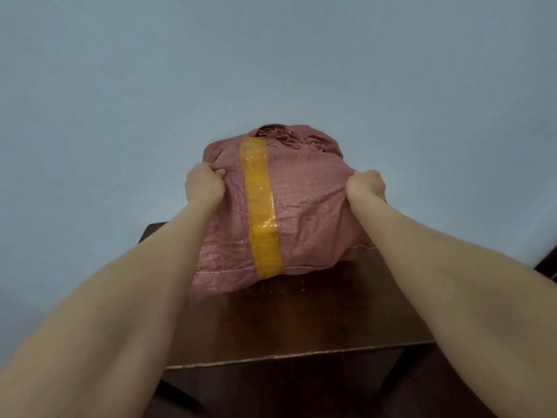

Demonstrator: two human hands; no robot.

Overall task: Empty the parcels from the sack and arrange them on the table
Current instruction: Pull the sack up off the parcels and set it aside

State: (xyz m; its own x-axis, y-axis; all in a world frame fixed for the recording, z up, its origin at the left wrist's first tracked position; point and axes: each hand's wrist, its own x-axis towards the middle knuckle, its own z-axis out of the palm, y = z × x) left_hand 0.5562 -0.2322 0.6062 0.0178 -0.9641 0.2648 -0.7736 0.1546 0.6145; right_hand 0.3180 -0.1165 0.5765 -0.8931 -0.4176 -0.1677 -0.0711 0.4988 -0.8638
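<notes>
The pink sack [301, 212] sits on the brown table [301, 321], bunched between both fists; the left hand [205, 184] and right hand [366, 185] squeeze its soft, crinkly cloth; it looks full and heavy, so hold the corners by the fingers.

The light is soft and a bit dim. The shiny strip of yellow tape [262, 206] on the pink woven sack [310, 212] shows small white glints. The dark brown wooden table [301, 324] has a dull shine in its middle, and under its front edge it is very dark. Everything is a little blurry (the bare forearms [105, 312] look stretched).
</notes>
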